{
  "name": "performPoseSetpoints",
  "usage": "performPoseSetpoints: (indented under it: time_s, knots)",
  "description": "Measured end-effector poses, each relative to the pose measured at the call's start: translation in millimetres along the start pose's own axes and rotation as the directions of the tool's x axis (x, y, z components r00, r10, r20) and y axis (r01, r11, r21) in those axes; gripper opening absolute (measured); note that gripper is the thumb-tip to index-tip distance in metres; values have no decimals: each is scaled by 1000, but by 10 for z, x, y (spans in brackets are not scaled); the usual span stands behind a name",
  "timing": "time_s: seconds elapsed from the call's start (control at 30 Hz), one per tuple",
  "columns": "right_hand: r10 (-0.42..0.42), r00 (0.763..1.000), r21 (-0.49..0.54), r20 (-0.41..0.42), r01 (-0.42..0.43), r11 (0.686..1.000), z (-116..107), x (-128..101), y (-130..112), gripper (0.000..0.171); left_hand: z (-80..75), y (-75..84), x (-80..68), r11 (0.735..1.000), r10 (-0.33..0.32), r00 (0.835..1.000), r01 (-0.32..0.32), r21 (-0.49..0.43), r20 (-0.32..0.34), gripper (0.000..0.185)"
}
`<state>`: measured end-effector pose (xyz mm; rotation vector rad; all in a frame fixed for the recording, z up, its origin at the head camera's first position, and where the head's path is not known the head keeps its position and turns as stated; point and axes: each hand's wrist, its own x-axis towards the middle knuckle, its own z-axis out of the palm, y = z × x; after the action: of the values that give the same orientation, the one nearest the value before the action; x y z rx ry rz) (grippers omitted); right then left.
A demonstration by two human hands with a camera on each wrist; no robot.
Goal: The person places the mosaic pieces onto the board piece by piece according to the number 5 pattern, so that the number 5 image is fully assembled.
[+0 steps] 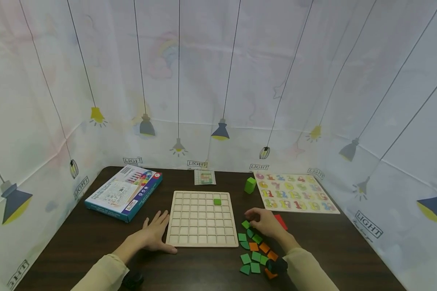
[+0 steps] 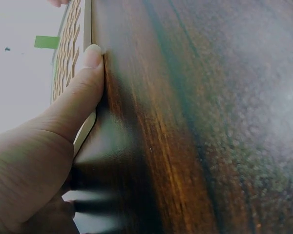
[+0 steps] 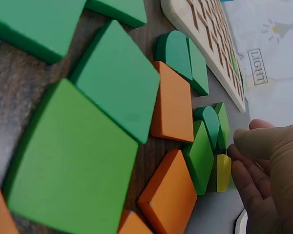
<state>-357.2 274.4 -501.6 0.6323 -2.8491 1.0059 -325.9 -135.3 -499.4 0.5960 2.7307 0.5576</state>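
Note:
My left hand [image 1: 154, 232] lies spread at the left side of a wooden grid board [image 1: 200, 247], its thumb [image 2: 85, 80] along the board's near edge. One green square tile [image 1: 217, 201] sits in a cell near the board's far right corner. My right hand [image 1: 265, 222] reaches over the far end of a scatter of pieces right of the board. Its fingers are loosely bent, with a gap between thumb and index finger. Beside the fingertips in the right wrist view are a yellow piece [image 3: 224, 173] and a green tile [image 3: 222, 126]. Nothing shows in its grasp.
Green and orange tiles [image 1: 253, 247] lie between board and right arm. A red piece [image 1: 281, 222] is partly behind the right hand. Further back stand a green block [image 1: 250, 185], a number board [image 1: 295, 192], a patterned card [image 1: 205, 178] and, at left, a box [image 1: 125, 192].

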Motion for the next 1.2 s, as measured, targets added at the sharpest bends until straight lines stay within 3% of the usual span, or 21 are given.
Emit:
performPoseSetpoints:
  time_s: [0.47, 0.73, 1.2]
  knots:
    - [-122, 991, -70, 46, 125, 990, 80, -39, 70, 29, 86, -21, 36, 1000, -20, 1000, 20, 10, -5, 122]
    - [-143, 990, -129, -4, 141, 982, 90, 16, 46, 24, 70, -32, 55, 999, -30, 999, 31, 25, -22, 121]
    - [-161, 986, -151, 36, 164, 975, 77, 40, 42, 19, 35, -20, 41, 1000, -19, 1000, 19, 2, 7, 124]
